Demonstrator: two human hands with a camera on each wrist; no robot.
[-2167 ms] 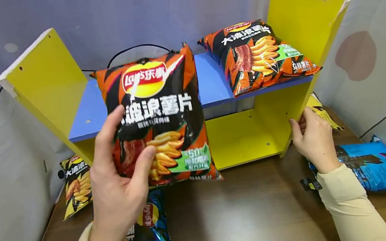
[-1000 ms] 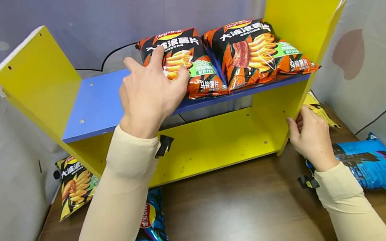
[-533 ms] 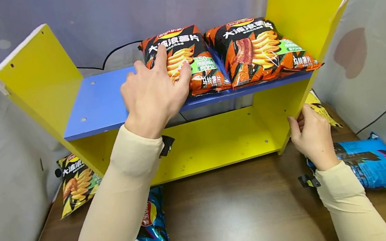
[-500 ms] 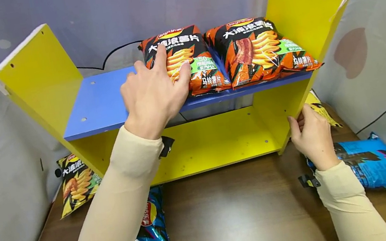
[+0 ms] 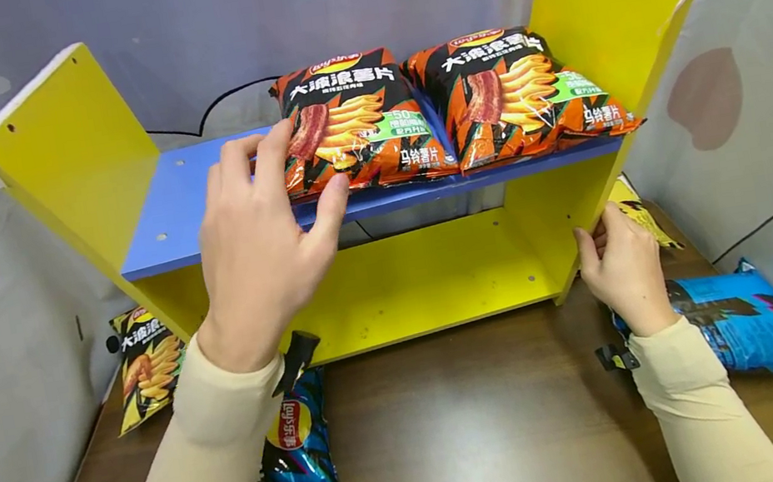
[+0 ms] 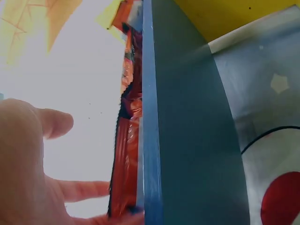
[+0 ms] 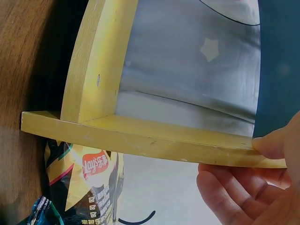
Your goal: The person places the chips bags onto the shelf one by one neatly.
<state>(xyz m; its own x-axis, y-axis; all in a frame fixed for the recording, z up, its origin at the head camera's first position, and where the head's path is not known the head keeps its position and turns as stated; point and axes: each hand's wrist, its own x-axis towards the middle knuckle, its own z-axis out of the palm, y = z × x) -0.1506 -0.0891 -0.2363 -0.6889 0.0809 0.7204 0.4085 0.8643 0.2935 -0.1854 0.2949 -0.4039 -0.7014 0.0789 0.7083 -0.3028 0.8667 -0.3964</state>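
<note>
Two orange-and-black chip bags lie side by side on the blue upper board of the yellow shelf [image 5: 409, 288]. My left hand [image 5: 258, 244] is at the left edge of the left chip bag [image 5: 353, 124], its fingers spread and only loosely bent; in the left wrist view the fingers [image 6: 84, 190] reach that bag's edge. The right chip bag [image 5: 508, 95] leans against the right side panel. My right hand [image 5: 622, 267] pinches the front edge of this side panel [image 7: 154, 145], thumb inside and fingers outside, as the right wrist view shows.
Blue chip bags lie on the brown table [image 5: 455, 432]: one at front left [image 5: 305, 448], one at the right [image 5: 749, 323]. Yellow chip bags sit beside the shelf, left [image 5: 148, 367] and right [image 5: 640, 213]. A black cable [image 5: 214, 112] runs behind.
My left hand brought the orange-and-black bag onto the upper board beside the other one, then let go and drew back to the left. My right hand has kept its hold on the panel.
</note>
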